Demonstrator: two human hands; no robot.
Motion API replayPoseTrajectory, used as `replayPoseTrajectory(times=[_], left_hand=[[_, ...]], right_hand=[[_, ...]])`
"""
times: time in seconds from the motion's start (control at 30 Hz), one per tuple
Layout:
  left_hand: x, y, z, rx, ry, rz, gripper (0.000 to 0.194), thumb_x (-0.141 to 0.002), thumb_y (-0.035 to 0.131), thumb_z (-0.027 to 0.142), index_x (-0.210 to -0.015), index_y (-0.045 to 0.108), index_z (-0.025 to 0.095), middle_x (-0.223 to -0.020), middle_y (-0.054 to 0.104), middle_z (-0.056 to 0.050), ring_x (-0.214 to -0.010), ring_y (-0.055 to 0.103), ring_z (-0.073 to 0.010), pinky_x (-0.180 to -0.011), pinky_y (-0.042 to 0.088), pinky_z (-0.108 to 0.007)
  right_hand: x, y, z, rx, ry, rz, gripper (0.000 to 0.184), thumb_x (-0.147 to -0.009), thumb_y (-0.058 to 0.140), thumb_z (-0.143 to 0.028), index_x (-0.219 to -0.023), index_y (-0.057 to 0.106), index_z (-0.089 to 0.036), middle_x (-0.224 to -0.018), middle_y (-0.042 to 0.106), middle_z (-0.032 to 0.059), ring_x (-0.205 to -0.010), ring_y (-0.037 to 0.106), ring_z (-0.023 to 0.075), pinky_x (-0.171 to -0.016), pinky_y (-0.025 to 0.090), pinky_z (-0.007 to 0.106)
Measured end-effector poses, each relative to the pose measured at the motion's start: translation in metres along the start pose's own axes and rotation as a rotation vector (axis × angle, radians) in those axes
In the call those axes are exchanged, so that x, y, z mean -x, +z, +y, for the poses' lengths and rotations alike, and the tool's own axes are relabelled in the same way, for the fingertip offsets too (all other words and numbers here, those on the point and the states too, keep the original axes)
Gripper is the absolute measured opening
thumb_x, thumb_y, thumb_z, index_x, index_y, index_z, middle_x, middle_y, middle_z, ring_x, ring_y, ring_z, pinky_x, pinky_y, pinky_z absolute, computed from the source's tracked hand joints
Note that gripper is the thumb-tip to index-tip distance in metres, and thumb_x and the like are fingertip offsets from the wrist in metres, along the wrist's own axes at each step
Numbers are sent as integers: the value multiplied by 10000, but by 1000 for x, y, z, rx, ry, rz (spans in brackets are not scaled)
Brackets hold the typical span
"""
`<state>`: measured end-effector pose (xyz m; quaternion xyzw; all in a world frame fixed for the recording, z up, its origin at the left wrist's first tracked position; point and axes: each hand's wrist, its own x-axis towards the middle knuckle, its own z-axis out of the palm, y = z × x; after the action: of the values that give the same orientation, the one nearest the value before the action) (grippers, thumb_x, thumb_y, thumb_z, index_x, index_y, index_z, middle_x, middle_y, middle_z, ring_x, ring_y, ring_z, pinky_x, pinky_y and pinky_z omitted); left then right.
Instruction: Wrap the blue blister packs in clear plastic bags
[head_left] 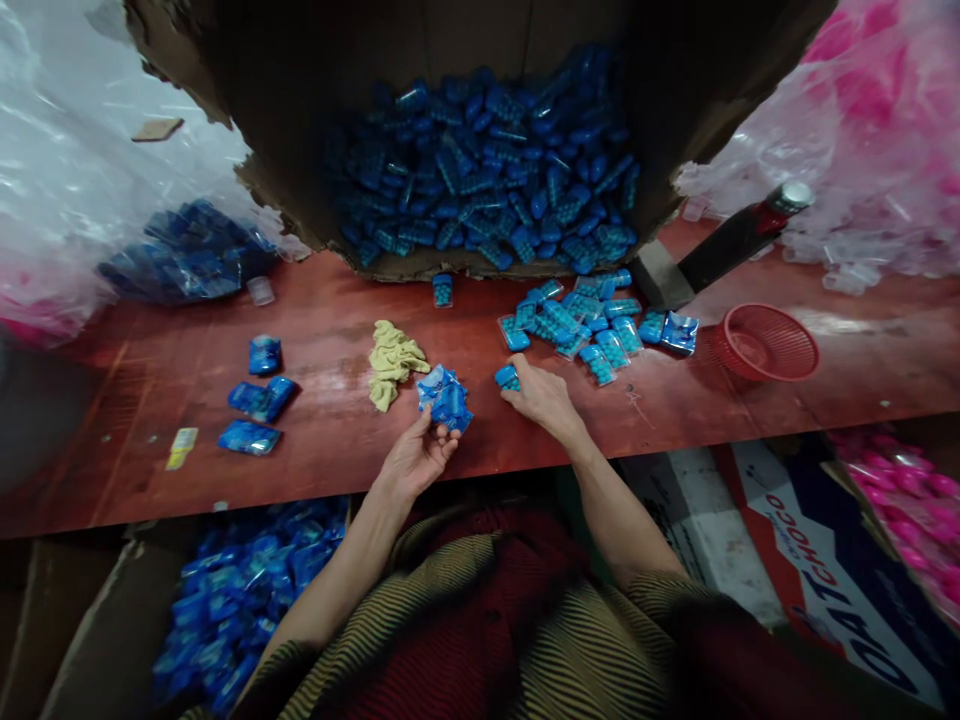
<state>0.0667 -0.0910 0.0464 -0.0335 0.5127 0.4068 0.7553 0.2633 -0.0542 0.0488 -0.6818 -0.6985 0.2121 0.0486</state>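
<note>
My right hand [546, 402] is closed around a small clear container of blue beads [508, 377] just above the red table. My left hand [420, 452] has its thumb and fingers at the near edge of a small heap of blue printed wrappers [444, 392], pinching one of them. A crumpled yellow cloth [395, 362] lies beyond my left hand. Past my right hand, several similar bead containers [570, 318] are spread in a loose pile, and one more container [442, 290] stands apart near the carton. Filled blue packets [255, 400] rest at the left.
A torn cardboard carton [300, 215] full of bead containers opens toward me at the back. A red plastic basket [769, 345] and a dark bottle-like object [735, 245] are on the right. Below the table's front edge, blue packets [232, 590] fill a box.
</note>
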Motion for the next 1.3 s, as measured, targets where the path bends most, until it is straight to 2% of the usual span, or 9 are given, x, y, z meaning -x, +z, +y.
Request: replayPoseTrajectory(times=[0.13, 0.27, 0.43, 0.53, 0.7, 0.83, 0.93, 1.03, 1.3], left_hand=[[-1, -1, 1, -8, -6, 0, 264, -895, 483, 275, -659, 504, 159, -459, 481, 19, -475, 578, -106, -439, 504, -175], [-3, 0, -3, -32, 64, -12, 291, -901, 472, 275, -639, 499, 152, -440, 493, 13, -468, 592, -117, -441, 511, -188], [-6, -1, -8, -65, 171, -30, 252, -861, 551, 288, -659, 532, 139, -440, 523, 11, -473, 612, -131, -453, 523, -201], [-8, -1, -9, -86, 193, -33, 256, -841, 580, 304, -650, 530, 141, -437, 529, 12, -474, 616, -134, -456, 525, -203], [-9, -2, -8, -103, 211, -11, 256, -787, 646, 345, -663, 532, 152, -435, 529, 25, -465, 611, -130, -464, 530, -208], [-10, -3, -7, -74, 192, -12, 223, -792, 641, 329, -696, 532, 159, -434, 524, 31, -468, 611, -133, -463, 525, -206], [-9, -3, -8, -57, 191, -7, 188, -811, 617, 307, -721, 534, 165, -435, 525, 33, -466, 608, -132, -462, 520, -205], [-9, -2, -9, -77, 222, -19, 207, -785, 646, 329, -720, 539, 165, -438, 527, 36, -467, 606, -131, -466, 518, -210], [-9, -9, -10, -172, 370, -85, 386, -648, 733, 471, -650, 518, 150, -451, 549, 42, -493, 617, -126, -507, 524, -220]], right_hand=[[-7, 0, 10, -250, 25, 79, 440, -753, 572, -332, -1163, 492, -198, -881, 644, 58, -838, 612, 258, -723, 428, 352], [-10, 5, 7, -908, -6, 201, 449, -760, 560, -350, -1185, 478, -232, -836, 581, -7, -674, 534, 126, -605, 417, 243], [3, 12, -22, -1406, 101, 141, 311, -803, 505, -458, -1033, 491, -250, -631, 383, -74, -442, 303, 58, -384, 206, 167], [5, 19, -29, -1387, 64, 209, 268, -844, 446, -438, -1027, 500, -250, -628, 382, -68, -463, 331, 66, -405, 263, 173], [-4, 30, -15, -992, 7, 361, 292, -807, 479, -314, -1075, 538, -213, -659, 470, -49, -555, 450, 90, -520, 389, 209], [-4, 26, -9, -1132, 140, 133, 470, -743, 526, -303, -1200, 467, -212, -592, 477, -78, -467, 492, 100, -443, 440, 224], [4, 17, -15, -1435, 186, -24, 484, -684, 589, -310, -1134, 430, -227, -634, 528, -84, -464, 546, 103, -403, 489, 231], [12, 10, -23, -1552, 149, -102, 448, -640, 646, -297, -1027, 427, -235, -702, 562, -81, -477, 575, 92, -381, 508, 221], [14, 12, -29, -1521, 127, -59, 400, -647, 652, -272, -969, 420, -220, -735, 584, -71, -485, 598, 88, -366, 517, 205]])
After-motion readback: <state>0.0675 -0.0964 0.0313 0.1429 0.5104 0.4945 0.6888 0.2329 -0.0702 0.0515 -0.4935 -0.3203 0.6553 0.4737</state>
